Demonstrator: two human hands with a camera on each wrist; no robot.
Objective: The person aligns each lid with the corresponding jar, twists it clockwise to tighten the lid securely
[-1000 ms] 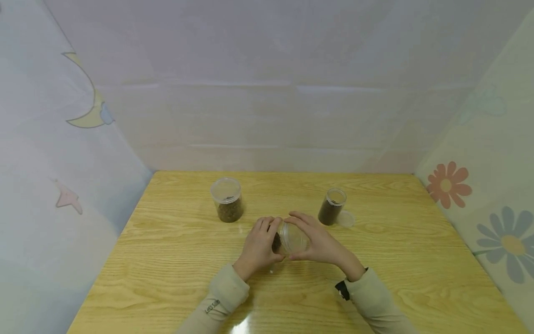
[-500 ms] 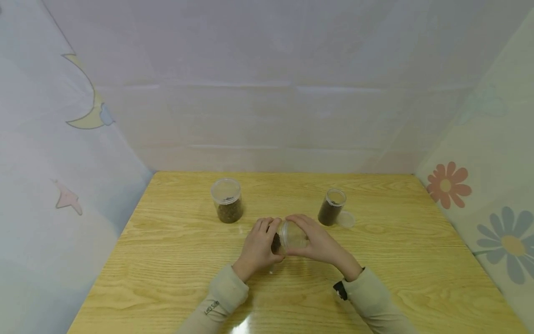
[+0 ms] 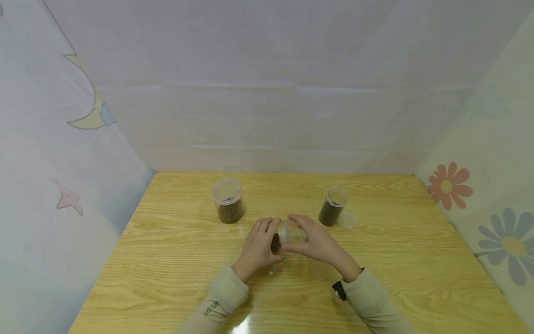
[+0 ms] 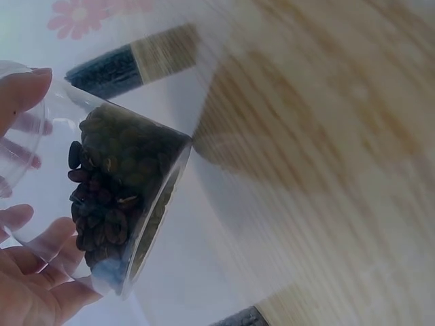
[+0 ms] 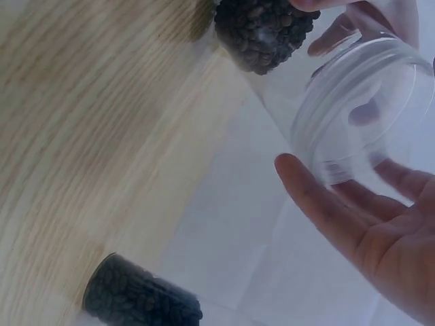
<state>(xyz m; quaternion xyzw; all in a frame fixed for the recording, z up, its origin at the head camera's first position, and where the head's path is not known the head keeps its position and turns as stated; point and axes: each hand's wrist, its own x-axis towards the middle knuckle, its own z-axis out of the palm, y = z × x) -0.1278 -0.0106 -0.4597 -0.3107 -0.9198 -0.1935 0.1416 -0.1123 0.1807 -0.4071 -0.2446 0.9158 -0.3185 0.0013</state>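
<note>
A clear jar (image 3: 276, 244) with dark beans (image 4: 112, 217) in its lower part leans over at the middle of the table. My left hand (image 3: 257, 245) grips its body. At the jar's mouth is a clear ridged lid (image 5: 333, 102), pinched between the thumb and fingers of my right hand (image 3: 319, 241). One lower edge of the jar meets the table in the left wrist view. The beans lie slanted inside it. Parts of the jar are hidden behind my fingers in the head view.
Behind my left hand stands a wide clear jar (image 3: 230, 211), part filled with dark bits. A narrower jar (image 3: 331, 213) with dark contents stands beyond my right hand, with a pale round disc shape (image 3: 346, 220) beside it. Printed cloth walls border the wooden table (image 3: 175, 260).
My right hand has turned slightly at the lid, its thumb shifting away from me. My left hand and the jar stay nearly in place.
</note>
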